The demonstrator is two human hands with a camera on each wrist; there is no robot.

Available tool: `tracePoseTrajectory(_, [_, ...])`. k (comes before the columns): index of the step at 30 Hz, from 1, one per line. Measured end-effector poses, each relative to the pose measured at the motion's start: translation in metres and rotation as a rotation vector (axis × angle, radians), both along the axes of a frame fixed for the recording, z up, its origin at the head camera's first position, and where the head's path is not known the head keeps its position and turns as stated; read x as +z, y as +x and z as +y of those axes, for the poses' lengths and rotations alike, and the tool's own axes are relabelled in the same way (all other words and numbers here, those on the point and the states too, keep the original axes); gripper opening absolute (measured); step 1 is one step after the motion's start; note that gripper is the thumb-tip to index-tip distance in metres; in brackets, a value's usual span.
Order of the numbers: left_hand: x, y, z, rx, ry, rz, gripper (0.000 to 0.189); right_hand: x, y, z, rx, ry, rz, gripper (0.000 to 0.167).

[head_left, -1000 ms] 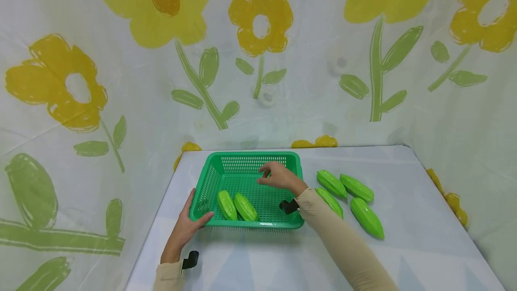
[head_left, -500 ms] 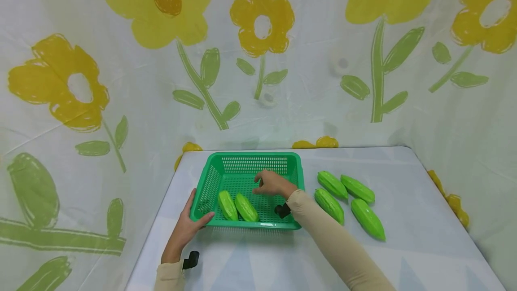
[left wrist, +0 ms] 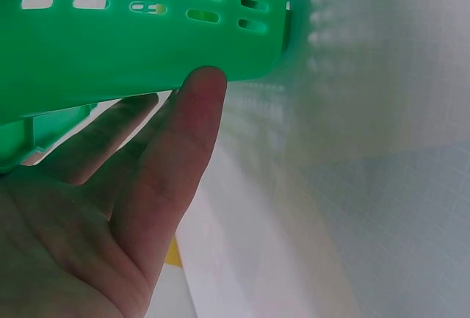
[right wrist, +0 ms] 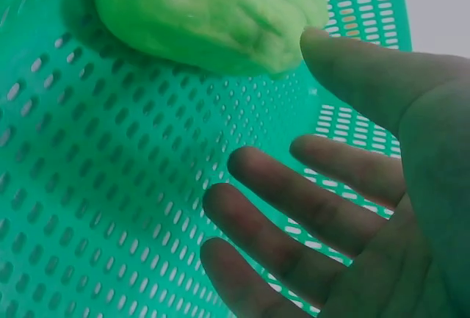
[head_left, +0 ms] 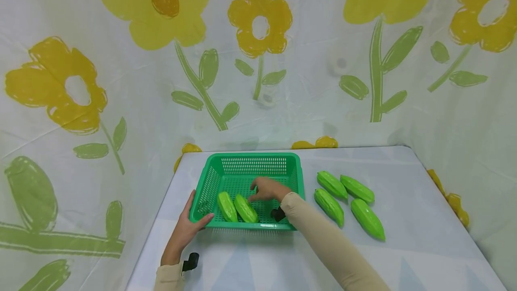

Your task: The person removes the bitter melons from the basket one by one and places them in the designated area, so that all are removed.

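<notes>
In the head view, a green plastic basket (head_left: 250,226) holds two light green ridged gourds, like bitter melons: a left gourd (head_left: 227,206) and a right gourd (head_left: 246,208). My left hand (head_left: 188,227) rests against the basket's near left corner, its thumb on the front wall and its fingers along the left side. In the left wrist view its thumb (left wrist: 176,164) lies straight. Inside the basket, my right hand (head_left: 268,189) hovers just beside the right gourd. The right wrist view shows its fingers (right wrist: 264,233) spread and relaxed, thumb tip at the gourd's (right wrist: 209,17) end; contact is unclear.
Right of the basket, several more gourds lie on the white table (head_left: 420,255): one nearest the basket (head_left: 329,207), two at the back (head_left: 332,184), and one pointing toward the front (head_left: 367,219). Flower-printed cloth (head_left: 307,80) hangs behind and at both sides.
My right hand has moved left and toward the near side inside the basket, closer to the right gourd. The left hand, basket and gourds stay put.
</notes>
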State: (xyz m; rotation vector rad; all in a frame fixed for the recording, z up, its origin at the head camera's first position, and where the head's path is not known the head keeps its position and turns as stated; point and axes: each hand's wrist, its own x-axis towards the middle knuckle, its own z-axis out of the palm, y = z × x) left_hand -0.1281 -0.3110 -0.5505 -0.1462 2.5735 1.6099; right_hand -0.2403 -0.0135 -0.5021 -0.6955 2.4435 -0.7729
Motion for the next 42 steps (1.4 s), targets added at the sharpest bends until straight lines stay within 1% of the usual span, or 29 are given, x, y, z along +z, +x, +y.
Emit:
tracePoseTrajectory(7, [0.001, 0.000, 0.001, 0.012, 0.004, -0.020, 0.109, -0.007, 0.003, -0.005, 0.026, 0.022, -0.022, 0.054])
tracePoseTrajectory(12, [0.001, -0.001, 0.001, 0.012, 0.010, -0.017, 0.108, -0.004, 0.006, -0.007, 0.029, 0.042, -0.047, 0.058])
tracePoseTrajectory(24, [0.001, 0.000, 0.001, 0.011, 0.009, -0.010, 0.108, -0.006, 0.006, -0.011, 0.070, 0.089, -0.030, 0.057])
tracePoseTrajectory(28, [0.000, -0.001, 0.001, 0.009, 0.002, -0.004, 0.108, -0.006, 0.006, -0.012, 0.069, 0.102, -0.031, 0.057])
tracePoseTrajectory(34, [0.000, 0.000, 0.001, 0.008, 0.025, -0.010, 0.108, -0.007, 0.007, -0.014, 0.075, 0.113, -0.040, 0.056])
tracePoseTrajectory(42, [0.000, -0.001, 0.001, 0.020, 0.013, -0.018, 0.109, -0.005, 0.008, -0.014, 0.074, 0.133, -0.043, 0.058])
